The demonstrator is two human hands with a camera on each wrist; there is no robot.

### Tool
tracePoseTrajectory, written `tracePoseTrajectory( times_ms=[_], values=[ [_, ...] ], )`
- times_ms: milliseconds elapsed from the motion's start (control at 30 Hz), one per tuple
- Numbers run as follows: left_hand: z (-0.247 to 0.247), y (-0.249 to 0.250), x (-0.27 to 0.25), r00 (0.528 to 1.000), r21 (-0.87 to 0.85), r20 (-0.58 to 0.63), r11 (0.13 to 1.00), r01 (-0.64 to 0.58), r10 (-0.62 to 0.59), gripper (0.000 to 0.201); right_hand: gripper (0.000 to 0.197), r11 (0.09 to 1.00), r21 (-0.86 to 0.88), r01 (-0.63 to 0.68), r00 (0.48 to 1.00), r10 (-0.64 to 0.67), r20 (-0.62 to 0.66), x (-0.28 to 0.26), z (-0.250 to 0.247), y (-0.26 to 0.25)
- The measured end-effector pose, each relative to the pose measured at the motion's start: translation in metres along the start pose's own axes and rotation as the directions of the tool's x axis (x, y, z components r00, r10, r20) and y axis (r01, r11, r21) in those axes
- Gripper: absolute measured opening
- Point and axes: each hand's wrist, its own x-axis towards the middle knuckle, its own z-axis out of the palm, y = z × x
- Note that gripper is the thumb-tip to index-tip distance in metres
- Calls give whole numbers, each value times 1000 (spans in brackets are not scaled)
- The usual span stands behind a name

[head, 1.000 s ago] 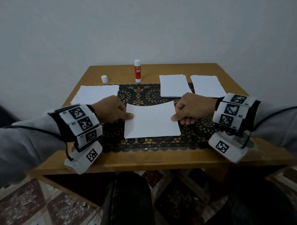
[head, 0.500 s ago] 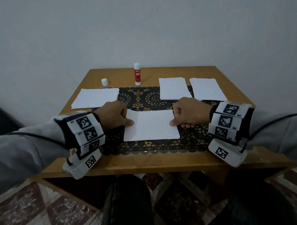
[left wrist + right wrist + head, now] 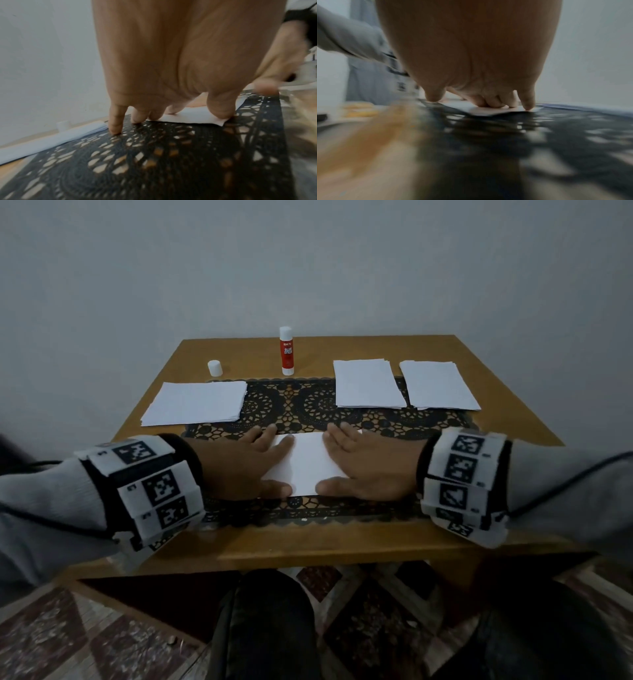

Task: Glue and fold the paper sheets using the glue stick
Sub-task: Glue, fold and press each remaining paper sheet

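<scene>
1. A folded white paper sheet (image 3: 308,465) is seen lying flat on a black lace mat (image 3: 301,405) near the front edge of the wooden surface (image 3: 342,546).
2. The left hand (image 3: 239,465) is laid palm down over the sheet's left end; its grip is fully opened, the fingers are kept straight, and nothing is clasped.
3. In the left wrist view, the left hand's fingertips (image 3: 115,129) are shown touching the mat and the sheet's edge, while the thumb is pressed on a sheet corner.
4. The right hand (image 3: 366,465) is laid palm down over the sheet's right end; its grip is likewise spread flat, and the paper is pressed rather than clasped.
5. In the blurred right wrist view, the right hand's fingertips (image 3: 528,106) are seen resting on the sheet.
6. A red-and-white glue stick (image 3: 286,350) is stood upright at the far side of the surface, uncapped, well apart from both hands.
7. Its white cap (image 3: 214,368) is placed to its left, apart from it.
8. A stack of white sheets (image 3: 195,407) is set at the left, partly on the mat.
9. Two further paper stacks (image 3: 368,383) are laid side by side at the far right.
</scene>
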Motion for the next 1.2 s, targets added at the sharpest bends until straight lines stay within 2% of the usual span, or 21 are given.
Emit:
tracePoseTrajectory(
  times_ms=[67,200,367,467,567,667,767,900,967,1067,1133,1200],
  values=[
    [1,0,1,1000,2,-1,1000,-2,2,86,95,1000,11,-22,1000,22,3,4,-1,-1],
    [3,-1,3,1000,-2,-1,1000,-12,12,87,96,995,-40,92,994,-89,56,-3,5,-11],
    [3,-2,6,1000,-27,-5,1000,-14,14,90,84,1000,-18,-24,1000,24,-4,12,-6,12],
    [0,-6,9,999,-62,-27,998,-24,22,96,82,999,-28,28,999,-29,-25,14,-2,12],
    [-6,-7,17,995,-135,-94,990,-38,26,102,88,998,-12,66,998,-66,-24,12,-4,13],
    [-12,1,25,989,-146,-143,987,-66,45,99,100,1000,12,5,1000,-5,-11,13,-7,18],
    [-11,3,30,989,-112,-126,989,-97,83,96,101,999,21,-50,999,50,-18,14,-5,23],
    [-8,-9,32,992,-134,-122,991,-4,-12,84,94,996,4,-90,996,90,-27,16,-3,24],
    [-6,-9,32,991,-139,-128,990,17,-35,78,87,999,-9,-35,999,34,-39,14,-3,22],
    [-8,-6,28,993,-141,-112,989,-38,23,79,80,993,-34,109,993,-110,-40,10,-4,14],
    [-9,-7,28,993,-139,-105,988,-61,46,81,82,994,-45,98,994,-100,-47,12,-3,12],
    [-8,-7,30,994,-127,-105,991,-32,19,85,87,1000,-16,15,999,-16,-45,16,-2,16]
  ],
)
